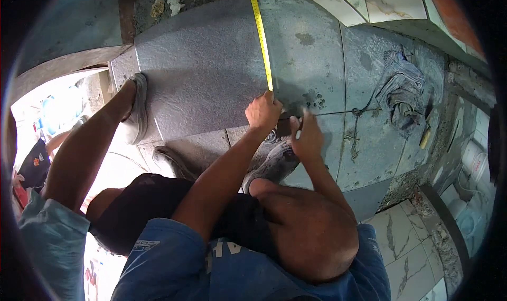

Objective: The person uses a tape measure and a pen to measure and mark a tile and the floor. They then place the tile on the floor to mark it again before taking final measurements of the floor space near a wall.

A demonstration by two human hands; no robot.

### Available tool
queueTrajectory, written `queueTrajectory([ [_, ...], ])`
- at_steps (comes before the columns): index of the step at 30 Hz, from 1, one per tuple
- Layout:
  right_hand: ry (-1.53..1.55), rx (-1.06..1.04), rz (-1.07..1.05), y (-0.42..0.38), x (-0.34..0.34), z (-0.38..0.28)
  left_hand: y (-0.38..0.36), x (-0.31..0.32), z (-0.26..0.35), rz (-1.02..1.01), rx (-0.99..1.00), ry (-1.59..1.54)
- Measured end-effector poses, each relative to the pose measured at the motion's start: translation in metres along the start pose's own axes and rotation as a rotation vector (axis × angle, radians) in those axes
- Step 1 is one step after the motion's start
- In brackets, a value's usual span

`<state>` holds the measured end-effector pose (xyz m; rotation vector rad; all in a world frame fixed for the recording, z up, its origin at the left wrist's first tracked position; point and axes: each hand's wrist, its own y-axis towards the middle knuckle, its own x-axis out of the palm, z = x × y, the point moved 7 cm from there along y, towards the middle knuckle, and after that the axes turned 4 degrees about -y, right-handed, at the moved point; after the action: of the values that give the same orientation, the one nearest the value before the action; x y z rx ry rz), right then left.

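Observation:
A yellow tape measure [261, 41] stretches over the grey floor tiles from the far edge toward me. My left hand [262, 112] is closed on its near end, the thumb pressing at the blade. Just below that hand, a round part [271, 136], perhaps the tape's case, is partly hidden. To the right, my right hand [308, 137] is closed around a slim pen-like thing [298, 134] with a white end, slightly blurred. Beneath my hands lie a dark grey tile [200, 63] and a lighter, dusty tile [303, 47].
Another person's leg [87, 137] and grey shoe [138, 108] are at the left. A crumpled grey cloth [404, 84] lies on the tiles at right. My shoe [274, 163] is below my hands. Marble-patterned tiles [412, 243] lie beyond a raised edge at lower right.

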<state>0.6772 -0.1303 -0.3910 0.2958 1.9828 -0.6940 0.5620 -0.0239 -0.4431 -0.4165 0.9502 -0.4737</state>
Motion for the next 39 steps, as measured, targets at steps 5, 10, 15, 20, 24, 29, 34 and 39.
queueTrajectory([
  [5, 0.241, -0.327, 0.358, 0.027, -0.04, -0.026, 0.0, -0.002, 0.006, -0.051, -0.02, 0.063],
  [10, 0.519, -0.419, 0.279, 0.05, -0.023, -0.066, 0.001, 0.005, -0.002, -0.08, 0.024, 0.067],
  [15, 0.617, -0.3, 0.276, 0.067, 0.003, -0.064, 0.002, 0.01, -0.01, -0.066, 0.044, 0.058],
  [20, 0.612, -0.309, 0.256, 0.066, 0.009, -0.064, -0.002, 0.006, -0.007, -0.032, 0.089, 0.071],
  [24, 0.543, -0.301, 0.228, 0.067, 0.007, -0.068, -0.003, 0.003, -0.005, 0.017, 0.129, -0.003],
  [29, 0.484, -0.28, 0.196, 0.071, 0.009, -0.069, 0.0, 0.006, -0.007, 0.025, 0.134, 0.033],
  [34, 0.435, -0.252, 0.175, 0.074, 0.011, -0.071, 0.003, 0.012, -0.018, 0.008, 0.051, 0.027],
  [39, 0.41, -0.283, 0.213, 0.074, 0.009, -0.075, 0.005, 0.016, -0.022, -0.013, 0.031, 0.031],
])
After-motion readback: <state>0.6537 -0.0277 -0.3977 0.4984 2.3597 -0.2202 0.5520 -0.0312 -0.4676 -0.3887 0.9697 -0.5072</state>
